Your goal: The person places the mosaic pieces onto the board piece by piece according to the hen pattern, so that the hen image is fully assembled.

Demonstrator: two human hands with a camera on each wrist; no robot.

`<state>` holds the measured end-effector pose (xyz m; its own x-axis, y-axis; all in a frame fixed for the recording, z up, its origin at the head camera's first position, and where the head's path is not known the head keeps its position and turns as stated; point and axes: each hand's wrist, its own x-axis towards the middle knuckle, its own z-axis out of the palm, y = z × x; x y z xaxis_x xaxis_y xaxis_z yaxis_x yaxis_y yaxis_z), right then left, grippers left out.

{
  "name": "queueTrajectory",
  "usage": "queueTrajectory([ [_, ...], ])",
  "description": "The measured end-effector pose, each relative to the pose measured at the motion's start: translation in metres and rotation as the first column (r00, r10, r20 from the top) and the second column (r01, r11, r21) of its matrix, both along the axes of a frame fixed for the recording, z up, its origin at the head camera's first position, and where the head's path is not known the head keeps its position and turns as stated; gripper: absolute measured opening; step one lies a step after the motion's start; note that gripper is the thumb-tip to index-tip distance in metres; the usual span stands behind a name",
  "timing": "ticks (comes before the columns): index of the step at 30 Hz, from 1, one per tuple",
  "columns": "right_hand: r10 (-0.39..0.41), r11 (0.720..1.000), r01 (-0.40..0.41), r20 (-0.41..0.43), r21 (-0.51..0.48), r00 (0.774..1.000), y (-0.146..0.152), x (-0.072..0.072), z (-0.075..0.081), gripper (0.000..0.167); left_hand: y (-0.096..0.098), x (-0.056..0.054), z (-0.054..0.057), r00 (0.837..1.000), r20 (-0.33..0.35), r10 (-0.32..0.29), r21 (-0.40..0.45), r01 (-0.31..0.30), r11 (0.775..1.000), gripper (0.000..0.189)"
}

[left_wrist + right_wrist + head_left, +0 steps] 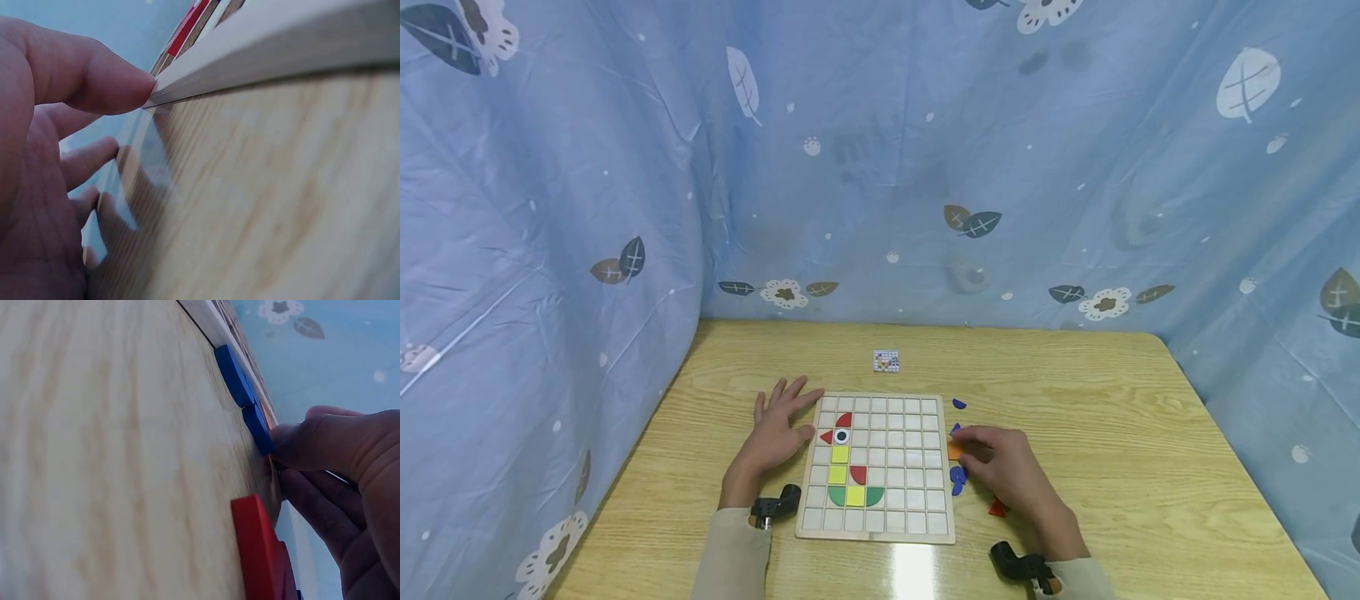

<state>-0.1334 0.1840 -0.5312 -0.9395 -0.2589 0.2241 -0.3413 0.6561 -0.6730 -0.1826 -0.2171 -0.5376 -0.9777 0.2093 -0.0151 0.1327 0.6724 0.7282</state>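
A wooden grid board [876, 540] lies on the table, with red, yellow and green pieces and a white eye piece [842, 436] forming a bird-like figure in its left part. Fingers spread, my left hand [777, 433] rests at the board's left edge; its thumb [119, 78] touches the side of the frame. My right hand [1006, 467] is at the board's right edge, thumb and index finger curled around an orange piece [954, 451], partly hidden by them. Blue pieces [958, 475] lie beside those fingers, and red pieces [997, 507] lie under the right wrist.
A small printed picture card [886, 361] lies behind the board. Another blue piece [959, 403] sits by the board's upper right corner. Blue patterned curtain [880, 167] hangs behind and on both sides of the wooden table [1120, 417].
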Motion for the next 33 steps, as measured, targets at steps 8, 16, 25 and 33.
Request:
queueTrajectory([
  [8,-0.011,0.998,0.015,0.057,-0.065,0.998,0.002,0.003,0.005,0.031,0.000,0.000,-0.001,1.000,-0.007,-0.009,0.002,0.009,1.000,0.068],
  [16,0.027,0.994,-0.026,0.005,-0.110,1.000,-0.007,0.006,0.019,0.031,0.000,0.000,0.000,1.000,-0.015,-0.005,0.004,0.005,1.000,0.068],
  [25,0.148,0.980,-0.156,-0.070,-0.125,0.987,-0.032,0.004,0.024,0.028,0.000,0.000,0.000,1.000,-0.013,-0.001,0.006,0.001,1.000,0.068],
  [33,0.224,0.967,-0.228,-0.052,-0.115,0.973,-0.057,0.005,0.023,0.026,0.001,0.002,0.003,1.000,-0.003,0.002,0.022,-0.002,1.000,0.068],
])
